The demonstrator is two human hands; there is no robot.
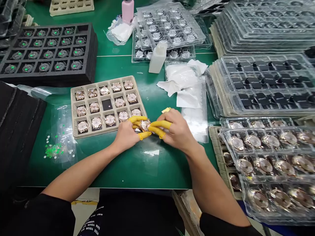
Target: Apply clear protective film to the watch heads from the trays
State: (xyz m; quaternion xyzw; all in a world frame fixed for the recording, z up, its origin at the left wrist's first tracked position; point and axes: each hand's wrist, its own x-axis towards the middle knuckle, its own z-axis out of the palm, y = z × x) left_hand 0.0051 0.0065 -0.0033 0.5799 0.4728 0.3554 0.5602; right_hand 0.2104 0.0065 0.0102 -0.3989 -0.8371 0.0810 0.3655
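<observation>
Between my two hands is a rose-gold watch case (144, 125) with a pale dial, just off the near right corner of a beige compartment tray (112, 131). My left hand (129, 131) grips the case at its left side, with yellow finger cots on thumb and fingers. Yellow cots also cover fingertips of my right hand (171, 127); its thumb and finger pinch at the case's right edge, on a small whitish thing too hidden to name. Similar watch cases fill the tray's compartments, except one in the middle row (106, 105) showing its dark bottom.
Black foam trays (92, 65) with green-dotted watch parts stand at left. Green and white dots (55, 150) lie on plastic film. A white bottle (157, 57), white wipes (180, 78) and a pink bottle (127, 11) stand beyond; clear trays (261, 111) are stacked at right.
</observation>
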